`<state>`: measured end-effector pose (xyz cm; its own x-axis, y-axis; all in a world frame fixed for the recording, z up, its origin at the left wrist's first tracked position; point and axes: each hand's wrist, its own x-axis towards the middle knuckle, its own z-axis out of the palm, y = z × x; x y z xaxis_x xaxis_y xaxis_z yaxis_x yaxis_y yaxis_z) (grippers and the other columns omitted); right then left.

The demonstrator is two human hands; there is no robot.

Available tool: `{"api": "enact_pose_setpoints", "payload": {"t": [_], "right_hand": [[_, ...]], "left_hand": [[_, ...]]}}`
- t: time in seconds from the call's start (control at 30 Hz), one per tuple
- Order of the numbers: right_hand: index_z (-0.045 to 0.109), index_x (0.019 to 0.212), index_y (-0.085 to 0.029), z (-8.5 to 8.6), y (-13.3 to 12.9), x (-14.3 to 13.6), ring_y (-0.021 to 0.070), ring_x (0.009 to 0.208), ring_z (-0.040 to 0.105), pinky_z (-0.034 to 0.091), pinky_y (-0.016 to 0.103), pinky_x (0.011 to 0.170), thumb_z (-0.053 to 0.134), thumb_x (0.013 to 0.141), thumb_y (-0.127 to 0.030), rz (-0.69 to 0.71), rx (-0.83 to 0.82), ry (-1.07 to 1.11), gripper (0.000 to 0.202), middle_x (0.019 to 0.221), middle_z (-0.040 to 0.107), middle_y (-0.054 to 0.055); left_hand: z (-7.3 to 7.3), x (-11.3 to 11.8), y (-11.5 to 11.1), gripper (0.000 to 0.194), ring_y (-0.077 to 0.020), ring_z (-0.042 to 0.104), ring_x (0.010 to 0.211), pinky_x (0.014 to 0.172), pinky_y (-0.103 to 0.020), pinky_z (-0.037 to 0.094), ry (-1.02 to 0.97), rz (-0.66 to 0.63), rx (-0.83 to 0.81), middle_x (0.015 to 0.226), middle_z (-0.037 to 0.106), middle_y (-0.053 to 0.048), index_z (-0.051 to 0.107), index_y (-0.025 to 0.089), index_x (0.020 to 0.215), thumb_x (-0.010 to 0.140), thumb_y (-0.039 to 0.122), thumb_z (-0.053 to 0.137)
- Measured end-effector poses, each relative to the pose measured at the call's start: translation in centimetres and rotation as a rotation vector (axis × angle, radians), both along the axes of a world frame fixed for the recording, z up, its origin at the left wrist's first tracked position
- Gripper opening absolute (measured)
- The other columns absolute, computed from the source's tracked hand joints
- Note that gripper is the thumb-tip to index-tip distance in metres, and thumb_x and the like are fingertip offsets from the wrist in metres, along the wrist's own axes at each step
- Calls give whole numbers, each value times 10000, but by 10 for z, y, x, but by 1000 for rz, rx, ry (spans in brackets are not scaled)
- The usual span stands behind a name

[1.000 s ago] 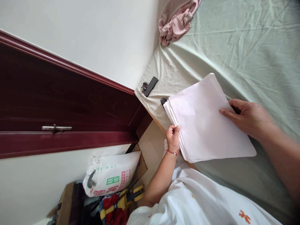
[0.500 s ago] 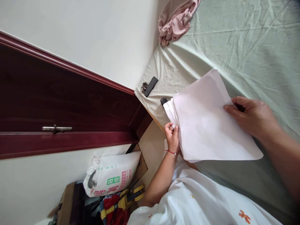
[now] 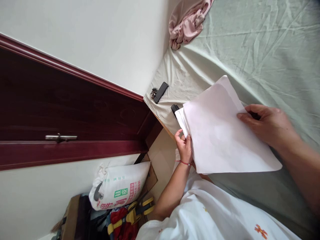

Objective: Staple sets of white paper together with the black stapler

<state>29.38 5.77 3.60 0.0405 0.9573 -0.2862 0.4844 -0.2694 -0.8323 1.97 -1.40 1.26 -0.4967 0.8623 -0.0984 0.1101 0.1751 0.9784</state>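
Your left hand (image 3: pixel 184 148) is closed, thumb against curled fingers, on the near left edge of the stack of white sheets (image 3: pixel 225 133); a red bracelet (image 3: pixel 184 163) circles that wrist. Your right hand (image 3: pixel 267 123) pinches the right edge, thumb on top and fingers mostly hidden beneath. The stack lies tilted between your two hands, over the wrinkled green cloth (image 3: pixel 275 56), its layers slightly fanned at the left. How much of it rests on the cloth, you can't tell from here.

Closest to you as an obstacle is a black object (image 3: pixel 174 109), poking out beside the stack's upper left edge and partly covered by it, so its full shape can't be told. Farther toward the corner, apart from the paper, a black rectangular item (image 3: pixel 161 92) lies just beside a small bunch of metal pieces (image 3: pixel 153 93). A crumpled pink cloth (image 3: pixel 187 28) sits well apart at the far edge, by the white wall (image 3: pixel 112 40).

On your left are the dark red door (image 3: pixel 62 96) with its metal handle (image 3: pixel 61 137), and below it a white printed sack (image 3: pixel 122 185) above a yellow-and-black object (image 3: pixel 131 216). Your white garment (image 3: pixel 220 213) spreads just below the paper.
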Motion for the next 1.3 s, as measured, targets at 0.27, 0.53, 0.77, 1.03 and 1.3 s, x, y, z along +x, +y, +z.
{"api": "enact_pose_setpoints", "payload": {"t": [0.27,0.53,0.77,1.03,1.3], "right_hand": [[649,741,-266,3,0,2,151,548,522,347,285,526,586,816,-435,24,-33,6,196,558,575,-33],[657,772,-274,-1,2,4,160,578,564,376,291,555,571,835,-432,76,-60,-20,191,608,627,-28],[631,732,-263,0,0,2,161,541,546,376,295,542,565,825,-444,95,-47,-15,214,561,590,-25],[721,817,-271,-3,0,0,173,597,568,387,307,572,603,780,-428,-8,69,3,199,674,674,-3],[758,910,-268,-7,-1,2,175,653,604,426,310,637,636,769,-415,-142,183,34,238,745,714,4]], "left_hand": [[-1,-3,0,713,-174,663,766,746,-296,497,-31,25,-16,889,725,-33,529,206,1250,721,583,823],[-4,-7,1,429,-120,576,732,735,-236,456,-22,13,45,805,645,17,641,191,961,778,552,783],[-4,-7,0,376,-118,561,733,705,-223,446,-62,-61,36,814,638,19,639,196,917,811,533,767],[-11,-10,1,388,-137,597,757,766,-249,478,-10,-66,36,804,666,12,634,197,872,767,528,807],[-10,-9,0,376,-143,611,789,797,-258,489,-10,-78,36,838,681,4,626,206,878,781,529,793]]}}
